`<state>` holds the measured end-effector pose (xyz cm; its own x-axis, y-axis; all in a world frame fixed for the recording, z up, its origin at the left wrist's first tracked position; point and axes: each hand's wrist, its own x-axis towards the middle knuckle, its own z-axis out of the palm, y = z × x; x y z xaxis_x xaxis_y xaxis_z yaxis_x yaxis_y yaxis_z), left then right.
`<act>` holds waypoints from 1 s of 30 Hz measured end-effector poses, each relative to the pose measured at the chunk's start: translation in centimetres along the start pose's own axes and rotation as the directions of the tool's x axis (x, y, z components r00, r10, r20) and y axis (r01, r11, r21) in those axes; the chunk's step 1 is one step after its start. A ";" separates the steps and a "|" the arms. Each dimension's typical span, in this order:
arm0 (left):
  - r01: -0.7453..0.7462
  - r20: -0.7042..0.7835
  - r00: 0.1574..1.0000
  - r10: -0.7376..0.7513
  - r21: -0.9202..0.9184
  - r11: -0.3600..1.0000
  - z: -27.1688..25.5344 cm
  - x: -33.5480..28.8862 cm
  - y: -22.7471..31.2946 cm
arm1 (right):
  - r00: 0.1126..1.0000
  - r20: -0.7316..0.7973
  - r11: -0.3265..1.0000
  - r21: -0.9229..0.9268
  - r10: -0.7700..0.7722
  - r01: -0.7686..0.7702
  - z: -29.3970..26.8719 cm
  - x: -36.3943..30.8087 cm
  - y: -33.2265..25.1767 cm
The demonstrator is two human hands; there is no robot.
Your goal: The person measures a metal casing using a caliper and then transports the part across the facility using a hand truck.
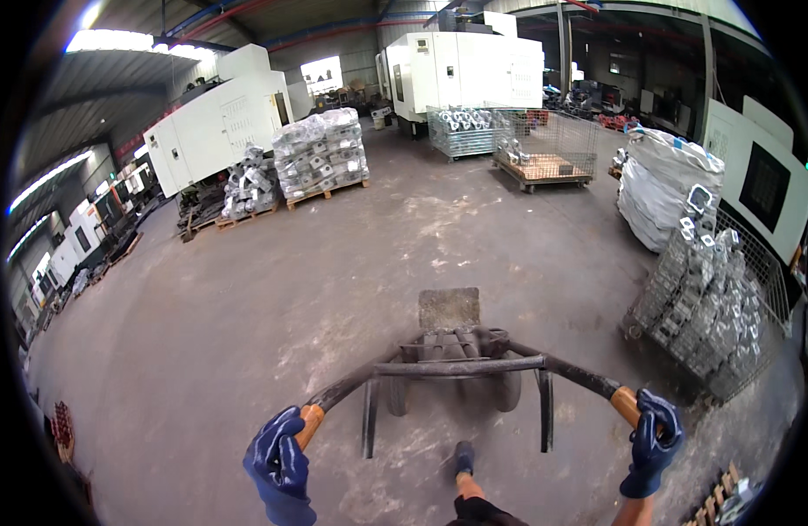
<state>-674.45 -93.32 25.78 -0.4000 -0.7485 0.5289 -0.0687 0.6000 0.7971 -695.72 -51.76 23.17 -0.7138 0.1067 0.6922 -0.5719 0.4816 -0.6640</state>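
A dark metal hand cart (461, 368) stands in front of me, with two wheels and a small scuffed plate (450, 309) at its far end. My left hand (279, 456), in a dark blue glove, is closed round the orange-brown grip on the cart's left handle. On the right handle, my gloved right hand (656, 438) is closed round the matching grip. Nothing lies on the cart's plate. One of my feet (464, 458) shows on the floor between the handles.
To the right, a wire cage (772, 289) is heaped with metal castings (706, 302), beside a large white sack (662, 188). Ahead are a wheeled mesh cage (553, 162) and a crate of parts (461, 140). A wrapped pallet stack (321, 158) stands left, near white machines (220, 131).
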 end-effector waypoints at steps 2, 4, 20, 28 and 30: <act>0.015 -0.019 1.000 -0.015 -0.021 1.000 5.0 4.1 -1.2 | 0.999 0.035 0.998 0.048 0.041 -0.043 4.4 3.6 1.5; -0.004 -0.034 0.999 0.004 -0.016 1.000 10.0 8.9 -1.7 | 0.999 0.041 1.000 0.023 -0.001 0.000 9.5 8.1 4.7; -0.334 0.117 0.934 0.336 -0.040 0.942 50.2 47.4 -13.2 | 0.998 -0.035 0.956 -0.285 0.058 -0.065 51.6 43.2 22.8; -0.470 0.114 0.872 0.476 -0.078 0.879 66.4 68.1 -23.2 | 0.993 -0.067 0.938 -0.329 0.093 -0.110 76.1 59.8 28.7; -0.217 0.348 0.934 0.075 0.392 0.894 72.7 69.9 -21.7 | 0.985 -0.135 0.889 -0.431 0.106 -0.154 79.2 63.0 32.2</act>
<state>-767.38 -138.12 24.21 -0.6970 -0.5564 0.4523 -0.3328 0.8098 0.4833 -791.12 -98.38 23.02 -0.7092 0.2734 0.6499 -0.2237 0.7868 -0.5752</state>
